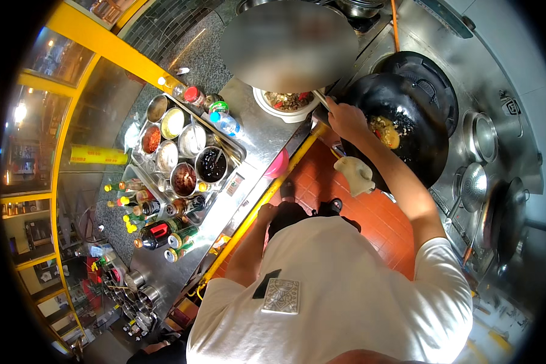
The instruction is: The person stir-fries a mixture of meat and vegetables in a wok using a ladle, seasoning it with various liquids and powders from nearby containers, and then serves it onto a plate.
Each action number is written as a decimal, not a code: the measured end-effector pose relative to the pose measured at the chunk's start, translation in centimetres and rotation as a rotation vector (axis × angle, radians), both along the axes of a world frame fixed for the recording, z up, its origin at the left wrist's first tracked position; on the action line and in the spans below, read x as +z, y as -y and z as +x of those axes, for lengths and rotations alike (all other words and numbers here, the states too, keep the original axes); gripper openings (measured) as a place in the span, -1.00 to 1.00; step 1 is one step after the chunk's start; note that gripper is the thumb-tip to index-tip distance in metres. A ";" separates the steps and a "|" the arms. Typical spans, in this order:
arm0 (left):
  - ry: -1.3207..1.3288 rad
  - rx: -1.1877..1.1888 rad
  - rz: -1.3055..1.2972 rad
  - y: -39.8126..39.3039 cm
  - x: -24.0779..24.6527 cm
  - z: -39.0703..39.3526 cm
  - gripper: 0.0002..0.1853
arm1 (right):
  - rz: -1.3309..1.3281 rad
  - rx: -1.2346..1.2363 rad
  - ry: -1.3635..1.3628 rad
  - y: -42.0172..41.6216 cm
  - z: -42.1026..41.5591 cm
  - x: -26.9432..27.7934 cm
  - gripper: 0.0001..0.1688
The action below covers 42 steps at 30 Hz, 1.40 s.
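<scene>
My right hand grips the metal handle of a utensil; a blurred oval hides its far end. Just beyond that hand is a white bowl of cooked food with red pepper pieces, partly covered by the blur. Beneath my right forearm, a black wok holds some yellowish sauce and food bits. A pale folded cloth lies at the wok's near rim. My left hand hangs low by my dark trousers, near the yellow counter edge; its fingers are too small to make out.
Metal pots of seasonings and several sauce bottles crowd the left counter. A pink bowl sits at its edge. On the stove side are a perforated strainer and metal bowls. Red tiles cover the floor.
</scene>
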<state>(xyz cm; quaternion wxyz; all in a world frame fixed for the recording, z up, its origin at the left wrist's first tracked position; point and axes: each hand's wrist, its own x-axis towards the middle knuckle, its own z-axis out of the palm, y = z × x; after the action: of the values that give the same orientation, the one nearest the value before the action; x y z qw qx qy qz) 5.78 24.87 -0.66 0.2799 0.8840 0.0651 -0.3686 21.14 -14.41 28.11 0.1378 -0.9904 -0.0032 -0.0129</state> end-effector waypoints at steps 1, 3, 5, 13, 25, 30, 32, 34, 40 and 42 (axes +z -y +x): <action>-0.007 0.021 0.003 0.3 0.5 0.2 -0.57 | -0.044 0.005 -0.030 0.2 0.6 -0.2 -0.48; -0.018 0.068 0.014 0.3 0.9 0.5 -0.58 | -0.058 -0.005 -0.070 0.3 0.8 -0.2 -0.47; 0.013 0.112 -0.003 -0.1 0.5 -0.1 -0.57 | 0.000 -0.039 -0.089 0.2 0.1 -0.1 -0.46; -0.042 0.026 0.024 -1.5 -0.2 0.0 -0.60 | 0.730 -0.263 -0.022 -0.5 -2.8 0.6 -0.56; -0.325 0.115 -0.780 20.1 19.5 7.0 -0.70 | 1.148 -0.911 0.075 0.9 -23.2 4.3 -0.46; -0.616 0.021 -0.835 28.1 23.3 7.2 -0.67 | 0.628 -0.894 -0.053 5.9 -27.9 2.2 -0.32; -0.766 0.088 -0.935 29.2 25.3 6.4 -0.68 | 0.588 -0.835 0.002 5.9 -29.1 -0.1 -0.32; -0.684 0.223 -0.856 30.5 21.4 5.7 -0.68 | 0.486 -0.720 0.094 5.1 -29.6 -1.2 -0.33; -0.406 0.282 -0.900 32.9 12.9 1.2 -0.71 | 0.629 -0.833 -0.070 2.5 -32.1 3.4 -0.38; -0.246 0.328 -0.846 34.7 11.9 0.3 -0.72 | 0.853 -1.019 -0.064 2.3 -31.4 5.1 -0.52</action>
<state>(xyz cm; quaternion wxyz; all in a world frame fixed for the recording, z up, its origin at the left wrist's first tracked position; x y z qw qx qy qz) 6.10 -9.80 11.27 0.6602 0.6201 0.0807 -0.4159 -10.22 -16.74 33.19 0.4942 -0.7266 0.4750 -0.0473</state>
